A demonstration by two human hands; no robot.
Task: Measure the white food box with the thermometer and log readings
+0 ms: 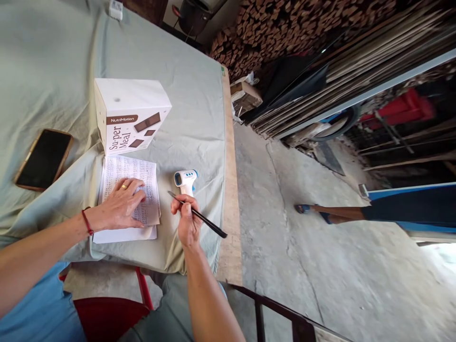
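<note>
My left hand (pixel 124 204), with a ring and a red cord at the wrist, rests palm down with its fingers apart on a sheet of paper (pixel 113 166) filled with rows of handwriting. Under that sheet, a blank white page (pixel 117 236) sticks out at the near side. Held in my right hand (pixel 189 223) is a slim black pen (pixel 210 224), slanting with its grey end toward the paper but off it. Just beyond this hand lies a white and blue infrared thermometer (pixel 187 177), its handle partly covered by my fingers.
A white NutriMotion box (pixel 133 95) stands behind the paper. Left of it lies a dark-screened phone (pixel 44 159). Cloth with folds covers the table, whose bare wooden edge (pixel 231 190) runs along the right. Another person's legs (pixel 335 213) show over the concrete floor.
</note>
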